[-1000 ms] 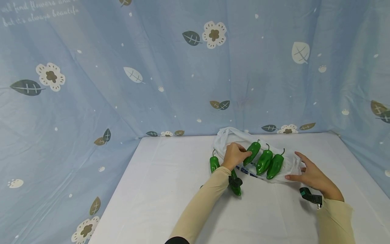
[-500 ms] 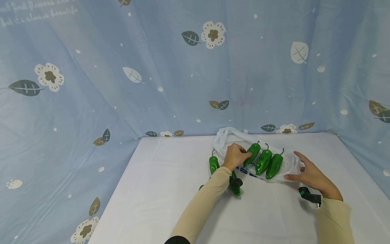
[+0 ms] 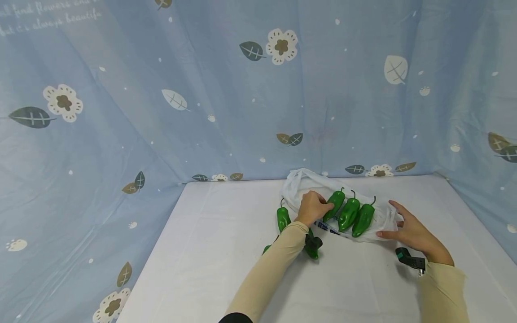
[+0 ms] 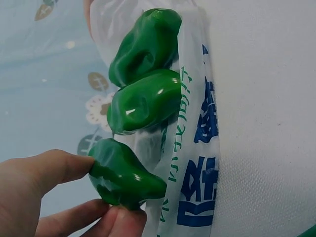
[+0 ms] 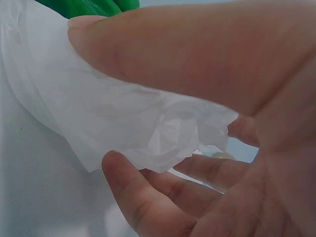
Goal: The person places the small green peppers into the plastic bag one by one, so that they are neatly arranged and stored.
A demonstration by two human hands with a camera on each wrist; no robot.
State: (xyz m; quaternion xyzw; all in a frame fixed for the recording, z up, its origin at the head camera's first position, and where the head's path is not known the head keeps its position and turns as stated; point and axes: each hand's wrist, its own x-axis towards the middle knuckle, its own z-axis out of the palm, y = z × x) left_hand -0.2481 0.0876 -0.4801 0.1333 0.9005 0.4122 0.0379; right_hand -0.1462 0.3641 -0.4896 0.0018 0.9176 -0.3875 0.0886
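My left hand [image 3: 313,208] pinches a green pepper [image 4: 123,175] between thumb and fingertips, at the left of a row of three. The middle pepper [image 3: 349,214] and the right pepper [image 3: 364,220] lie side by side, stems pointing away. All three are over a white plastic bag [image 3: 311,178] with blue and green print, its printed strip along their near ends. My right hand [image 3: 416,231] is at the bag's right end, fingers spread apart. In the right wrist view its thumb [image 5: 163,54] lies across the white plastic, with the other fingers at the bag's lower edge.
More green peppers lie on the white table [image 3: 218,224] by my left forearm: one with its stem up [image 3: 283,219], one partly behind the wrist camera [image 3: 312,253], one mostly behind the sleeve [image 3: 266,248]. A blue patterned curtain [image 3: 226,89] hangs behind the table.
Both hands stay nearly in place. My left forearm has shifted slightly right, so more of the pepper beside the sleeve shows. The pinched pepper's stem end is a little lower.
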